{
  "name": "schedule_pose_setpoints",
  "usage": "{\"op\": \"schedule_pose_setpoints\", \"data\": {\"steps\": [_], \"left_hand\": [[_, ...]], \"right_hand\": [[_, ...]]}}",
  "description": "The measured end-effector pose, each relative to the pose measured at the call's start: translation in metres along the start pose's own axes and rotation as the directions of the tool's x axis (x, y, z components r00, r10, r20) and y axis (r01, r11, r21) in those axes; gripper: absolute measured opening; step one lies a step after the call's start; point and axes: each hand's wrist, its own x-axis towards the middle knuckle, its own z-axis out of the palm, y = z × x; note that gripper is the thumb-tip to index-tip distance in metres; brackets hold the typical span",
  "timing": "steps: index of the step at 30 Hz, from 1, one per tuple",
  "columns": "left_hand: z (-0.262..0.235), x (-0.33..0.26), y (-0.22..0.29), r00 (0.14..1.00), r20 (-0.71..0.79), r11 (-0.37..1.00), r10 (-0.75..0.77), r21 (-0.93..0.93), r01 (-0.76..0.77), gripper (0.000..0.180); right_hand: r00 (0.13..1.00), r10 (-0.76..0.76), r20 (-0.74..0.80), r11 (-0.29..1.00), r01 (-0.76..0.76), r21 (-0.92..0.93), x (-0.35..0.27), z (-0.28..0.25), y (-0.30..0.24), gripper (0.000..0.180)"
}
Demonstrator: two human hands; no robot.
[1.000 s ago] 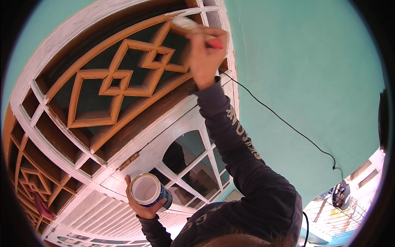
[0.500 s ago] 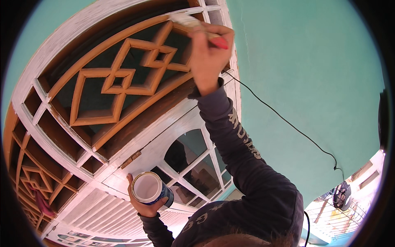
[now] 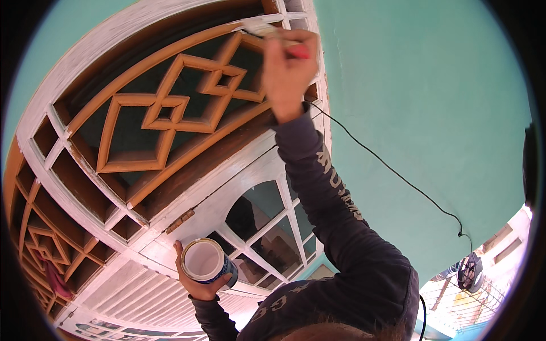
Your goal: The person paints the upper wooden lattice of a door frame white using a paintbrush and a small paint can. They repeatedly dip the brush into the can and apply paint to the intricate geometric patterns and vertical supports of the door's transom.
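My right hand (image 3: 289,71) is raised at the top and closed round a paintbrush (image 3: 263,29) with a red handle end. The bristles, a little blurred, lie at the upper right end of the brown curved bar of a wooden lattice (image 3: 165,139). White paint shows on that bar near the brush. Low on the left, my left hand (image 3: 196,287) grips a paint can (image 3: 203,260) with a blue side and white inside. The can's mouth tilts toward the view; whether paint lies at its bottom I cannot tell.
A white frame (image 3: 40,153) surrounds the lattice, with a white glazed door (image 3: 244,250) below it. On the right is a turquoise wall (image 3: 421,102) with a black cable (image 3: 387,162) running across. A second brown lattice (image 3: 42,241) and a dark pink cloth (image 3: 57,281) are at left.
The right hand and brush have shifted slightly left and down along the lattice's upper bar. The left hand holds the can in nearly the same place.
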Motion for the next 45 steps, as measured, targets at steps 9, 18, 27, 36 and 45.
{"op": "schedule_pose_setpoints", "data": {"steps": [9, 18, 27, 36, 45], "left_hand": [[-0.001, -0.002, 0.001, 0.998, -0.018, 0.998, -0.061, -0.001, 0.061, 0.137], [0.0, -0.003, -0.002, 1.0, -0.008, 1.0, -0.01, -0.014, 0.01, 0.143], [0.001, -0.002, 0.004, 0.998, 0.0, 0.998, -0.067, -0.023, 0.067, 0.142], [-0.005, -0.004, -0.001, 0.999, 0.035, 1.0, -0.023, 0.021, 0.022, 0.142], [-0.002, -0.002, 0.006, 0.996, 0.039, 0.997, -0.079, 0.002, 0.079, 0.146]], "right_hand": [[0.981, 0.177, -0.078, 0.964, -0.158, 0.212, 0.016, -0.009, 0.0, 0.025], [0.985, 0.167, -0.03, 0.969, -0.158, 0.191, -0.002, -0.007, -0.007, 0.024], [0.976, 0.212, 0.051, 0.927, -0.218, 0.306, -0.009, -0.005, -0.017, 0.021], [0.967, -0.033, 0.252, 0.922, 0.127, -0.366, 0.138, -0.008, 0.007, 0.025], [0.72, 0.161, 0.675, 0.952, 0.066, -0.297, 0.153, 0.053, -0.024, 0.023]]}}
